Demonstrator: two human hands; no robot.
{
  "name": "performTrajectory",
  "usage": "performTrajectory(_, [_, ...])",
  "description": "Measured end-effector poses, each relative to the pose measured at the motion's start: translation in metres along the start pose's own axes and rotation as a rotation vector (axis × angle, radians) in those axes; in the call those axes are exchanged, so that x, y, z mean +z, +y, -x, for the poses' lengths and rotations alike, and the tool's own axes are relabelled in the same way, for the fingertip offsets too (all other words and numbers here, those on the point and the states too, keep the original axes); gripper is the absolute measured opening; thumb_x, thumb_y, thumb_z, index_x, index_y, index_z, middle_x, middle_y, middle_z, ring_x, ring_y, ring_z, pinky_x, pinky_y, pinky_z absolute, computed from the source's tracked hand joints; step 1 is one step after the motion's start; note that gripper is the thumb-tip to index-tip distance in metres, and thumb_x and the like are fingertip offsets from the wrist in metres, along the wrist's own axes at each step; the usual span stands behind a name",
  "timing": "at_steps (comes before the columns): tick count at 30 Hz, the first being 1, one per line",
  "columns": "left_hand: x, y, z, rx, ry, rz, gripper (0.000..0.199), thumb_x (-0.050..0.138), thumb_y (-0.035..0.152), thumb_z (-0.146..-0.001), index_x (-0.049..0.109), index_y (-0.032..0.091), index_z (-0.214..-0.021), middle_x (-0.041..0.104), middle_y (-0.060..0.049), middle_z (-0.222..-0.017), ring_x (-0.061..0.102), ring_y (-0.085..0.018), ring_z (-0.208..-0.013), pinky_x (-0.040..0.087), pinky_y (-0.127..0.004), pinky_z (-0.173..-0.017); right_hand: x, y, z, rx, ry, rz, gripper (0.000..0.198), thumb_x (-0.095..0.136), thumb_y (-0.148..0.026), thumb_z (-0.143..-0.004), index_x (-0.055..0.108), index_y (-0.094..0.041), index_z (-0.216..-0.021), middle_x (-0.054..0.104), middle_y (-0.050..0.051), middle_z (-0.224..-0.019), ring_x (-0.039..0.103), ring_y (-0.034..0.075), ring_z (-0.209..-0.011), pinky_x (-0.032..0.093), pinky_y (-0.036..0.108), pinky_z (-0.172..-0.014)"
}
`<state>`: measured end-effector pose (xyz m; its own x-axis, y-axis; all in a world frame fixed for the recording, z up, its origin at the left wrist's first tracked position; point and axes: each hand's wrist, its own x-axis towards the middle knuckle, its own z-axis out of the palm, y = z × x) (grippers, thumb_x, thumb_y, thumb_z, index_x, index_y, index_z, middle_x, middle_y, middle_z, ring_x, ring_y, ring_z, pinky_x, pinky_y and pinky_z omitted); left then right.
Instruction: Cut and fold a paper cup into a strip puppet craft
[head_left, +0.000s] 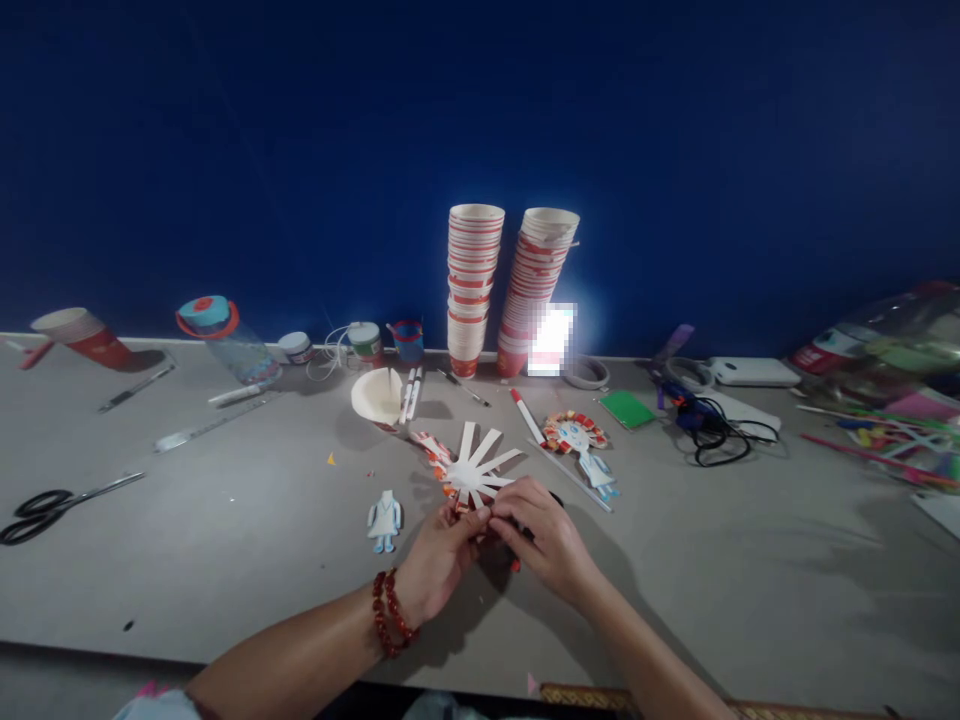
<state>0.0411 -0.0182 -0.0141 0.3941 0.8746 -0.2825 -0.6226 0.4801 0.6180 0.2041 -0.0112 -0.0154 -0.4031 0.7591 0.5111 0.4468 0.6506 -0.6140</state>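
Note:
Both hands meet over the desk on a paper cup cut into strips (pixel 469 475), its white strips fanned out and some red-and-white ones curled at the left. My left hand (pixel 439 560), a beaded bracelet (pixel 390 612) at its wrist, pinches the cup's lower edge between thumb and fingers. With fingertips closed, my right hand (pixel 544 535) works a strip on the right side. A dark object shows partly behind the right hand; I cannot make it out. Left of the hands lies a paper doll body (pixel 385 520). A finished-looking paper doll (pixel 577 440) with curled strips round its head lies beyond.
Two tall stacks of paper cups (pixel 475 290) stand against the blue wall. Scissors (pixel 64 505) lie far left, near a water bottle (pixel 225 335). A cut white cup (pixel 377 397), markers (pixel 411 393), a glue gun with cord (pixel 697 415) and plastic bottles (pixel 870 345) surround the work area.

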Motion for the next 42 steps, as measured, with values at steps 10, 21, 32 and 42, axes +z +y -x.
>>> performTrajectory(10, [-0.001,0.001,0.001,0.022,0.028,0.016,0.011,0.078,0.022,-0.076,0.074,0.016,-0.084,0.070,-0.005,-0.087,0.060,-0.013,-0.076,0.048,-0.026,-0.076,0.010,-0.003,0.006,-0.095,0.115,0.268,0.011,0.054,-0.015,-0.093,0.062,-0.022,-0.097,0.068,0.007,-0.091,0.061,0.023,-0.085,0.051,0.039,-0.078])
performTrajectory(21, [0.000,0.002,0.003,0.009,0.039,-0.019,0.019,0.081,0.026,-0.072,0.073,0.016,-0.087,0.070,-0.005,-0.088,0.061,-0.015,-0.077,0.049,-0.026,-0.074,0.000,-0.003,0.003,-0.121,0.017,0.280,0.011,0.051,-0.015,-0.096,0.061,-0.020,-0.094,0.068,0.007,-0.090,0.058,0.022,-0.084,0.050,0.037,-0.077])
performTrajectory(32, [-0.007,-0.006,0.001,0.023,0.043,-0.114,0.025,0.079,0.031,-0.075,0.071,0.015,-0.093,0.070,-0.005,-0.091,0.063,-0.015,-0.077,0.052,-0.028,-0.073,-0.011,0.001,-0.002,0.025,-0.019,0.019,0.015,0.052,-0.027,-0.099,0.062,-0.021,-0.090,0.066,0.007,-0.089,0.060,0.021,-0.086,0.049,0.034,-0.078])
performTrajectory(42, [-0.011,-0.008,-0.001,0.017,0.042,-0.084,0.015,0.077,0.027,-0.077,0.072,0.015,-0.085,0.070,-0.005,-0.088,0.063,-0.016,-0.078,0.053,-0.031,-0.075,-0.003,0.002,0.001,-0.042,-0.024,0.256,0.023,0.046,-0.022,-0.100,0.068,-0.019,-0.094,0.068,0.008,-0.088,0.058,0.021,-0.084,0.048,0.035,-0.077])
